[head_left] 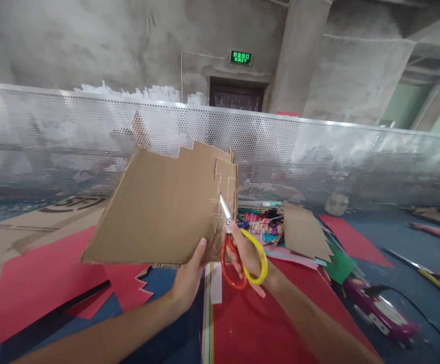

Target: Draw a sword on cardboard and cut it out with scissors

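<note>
A large piece of brown cardboard [163, 207] is held up in front of me, its top edge cut in steps. My left hand [191, 278] grips its bottom edge, thumb on the near face and fingers hidden behind. Pale angular lines are drawn along the sheet's right side. In my right hand [245, 253] is a pair of scissors [226, 215] with one red and one yellow handle loop. Their blades point up and lie at the drawn lines, looking nearly closed. Below the hands lies a red sheet stack [258, 323] with a striped edge.
Red paper pieces [49, 273] and more cardboard [0, 242] lie left. On the right are a cardboard scrap [305, 230], green paper [339, 263], a purple power strip [383, 311] with a black cord, and another pair of scissors [432, 275]. A perforated metal panel [273, 156] stands behind.
</note>
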`<move>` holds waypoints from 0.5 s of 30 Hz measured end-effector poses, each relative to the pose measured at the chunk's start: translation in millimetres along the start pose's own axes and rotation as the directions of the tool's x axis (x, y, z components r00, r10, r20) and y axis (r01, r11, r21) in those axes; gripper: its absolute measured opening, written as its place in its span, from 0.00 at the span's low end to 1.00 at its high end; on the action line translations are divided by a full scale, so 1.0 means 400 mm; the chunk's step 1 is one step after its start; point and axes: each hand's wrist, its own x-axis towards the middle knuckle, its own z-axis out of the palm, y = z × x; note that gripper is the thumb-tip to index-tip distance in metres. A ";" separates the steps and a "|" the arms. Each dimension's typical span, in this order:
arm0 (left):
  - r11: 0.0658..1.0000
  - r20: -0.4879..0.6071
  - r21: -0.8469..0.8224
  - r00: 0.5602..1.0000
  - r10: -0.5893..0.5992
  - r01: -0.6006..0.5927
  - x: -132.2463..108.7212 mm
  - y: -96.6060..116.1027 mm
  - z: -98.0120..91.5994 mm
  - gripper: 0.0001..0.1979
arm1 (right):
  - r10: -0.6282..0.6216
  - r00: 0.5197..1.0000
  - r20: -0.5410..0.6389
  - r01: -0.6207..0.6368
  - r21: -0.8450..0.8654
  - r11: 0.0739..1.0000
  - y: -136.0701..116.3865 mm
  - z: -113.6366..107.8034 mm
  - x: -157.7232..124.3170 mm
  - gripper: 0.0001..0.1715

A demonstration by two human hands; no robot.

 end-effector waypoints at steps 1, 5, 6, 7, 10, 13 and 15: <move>0.999 -0.041 -0.012 0.999 0.031 -0.032 0.005 0.003 -0.005 0.20 | 0.039 0.998 0.048 -0.040 0.027 0.999 -0.012 -0.015 -0.003 0.34; 0.984 -0.195 -0.050 0.968 0.157 -0.169 0.029 0.024 -0.025 0.25 | 0.125 0.965 0.231 -0.144 0.068 0.987 -0.059 -0.081 -0.015 0.34; 0.982 -0.209 -0.058 0.964 0.164 -0.180 0.035 0.033 -0.029 0.25 | 0.124 0.962 0.242 -0.146 0.073 0.987 -0.071 -0.098 -0.017 0.35; 0.983 -0.209 -0.062 0.965 0.158 -0.174 0.041 0.044 -0.033 0.23 | 0.140 0.951 0.275 -0.162 0.059 0.985 -0.082 -0.116 -0.017 0.35; 0.992 -0.198 -0.025 0.973 0.115 -0.122 0.056 0.092 -0.043 0.15 | 0.231 0.878 0.420 -0.225 -0.064 0.972 -0.114 -0.175 -0.016 0.36; 0.991 -0.228 0.019 0.964 0.134 -0.134 0.069 0.158 -0.050 0.12 | 0.256 0.836 0.486 -0.209 -0.148 0.967 -0.137 -0.239 -0.023 0.34; 0.997 -0.189 0.049 0.979 0.074 -0.066 0.079 0.205 -0.057 0.14 | 0.271 0.822 0.502 -0.203 -0.187 0.961 -0.144 -0.279 -0.038 0.32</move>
